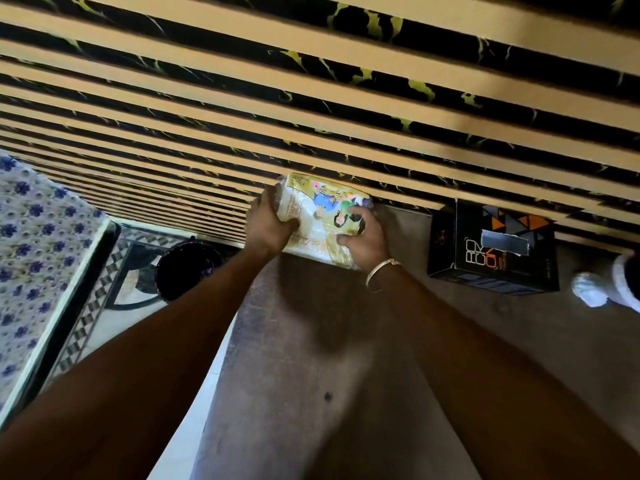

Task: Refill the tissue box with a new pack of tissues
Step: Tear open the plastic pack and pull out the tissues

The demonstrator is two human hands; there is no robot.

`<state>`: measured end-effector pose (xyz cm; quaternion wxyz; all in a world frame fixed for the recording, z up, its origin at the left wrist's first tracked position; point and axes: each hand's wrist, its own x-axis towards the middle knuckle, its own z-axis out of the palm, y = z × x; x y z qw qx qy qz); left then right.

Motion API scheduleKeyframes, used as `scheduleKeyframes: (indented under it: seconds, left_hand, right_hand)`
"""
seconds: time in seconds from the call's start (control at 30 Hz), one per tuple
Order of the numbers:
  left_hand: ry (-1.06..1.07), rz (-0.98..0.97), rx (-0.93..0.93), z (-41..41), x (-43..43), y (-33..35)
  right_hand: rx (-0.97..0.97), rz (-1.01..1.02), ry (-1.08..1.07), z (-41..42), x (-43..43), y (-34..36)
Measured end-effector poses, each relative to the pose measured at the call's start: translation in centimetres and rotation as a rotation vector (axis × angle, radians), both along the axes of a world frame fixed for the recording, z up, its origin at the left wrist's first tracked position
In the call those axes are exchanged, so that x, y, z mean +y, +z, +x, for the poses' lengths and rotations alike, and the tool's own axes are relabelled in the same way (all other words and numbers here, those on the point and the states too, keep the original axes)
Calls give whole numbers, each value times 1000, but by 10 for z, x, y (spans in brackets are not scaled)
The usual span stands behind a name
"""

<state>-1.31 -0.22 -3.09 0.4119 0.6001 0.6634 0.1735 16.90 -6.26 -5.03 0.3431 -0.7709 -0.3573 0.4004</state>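
1. Both hands held the pack of tissues (322, 220) above the far part of the brown table (346, 375), close to the striped wall (311, 98).
2. The left hand (268, 225) wrapped the pack's left end, its fingers curled over the plastic wrap there.
3. The right hand (363, 242), with a metal bangle (379, 275) at the wrist, gripped the right end, its fingers pressed into the printed top face.
4. The pack's long side ran left to right between the two hands, tilted a little so its far left corner sat higher in the view.
5. The wrap appeared unopened, though I could not tell for certain.
6. The black tissue box (493, 249) stood on the table well to the right of the pack, against the wall, its top slot showing no tissue, only a torn grey film.
7. The right hand was the nearer one to the box, so the pack would probably have to travel rightward once its wrap was off.
8. A dark bin (187, 268) stood on the floor to the left of the table, and something white (602, 285) lay at the right edge.
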Motion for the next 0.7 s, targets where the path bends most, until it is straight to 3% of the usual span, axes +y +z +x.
scheduleKeyframes:
  seconds: [0.07,0.3,0.7]
  left_hand:
    - [22,-27,-62,-5,-1,-28]
    - [119,50,-155,7,-70,36]
    - [206,117,-224,16,-215,43]
  right_hand:
    - [-14,-2,23,2,-4,-2]
    - [-53,-5,32,7,-57,15]
    - [-36,75,65,13,-195,22]
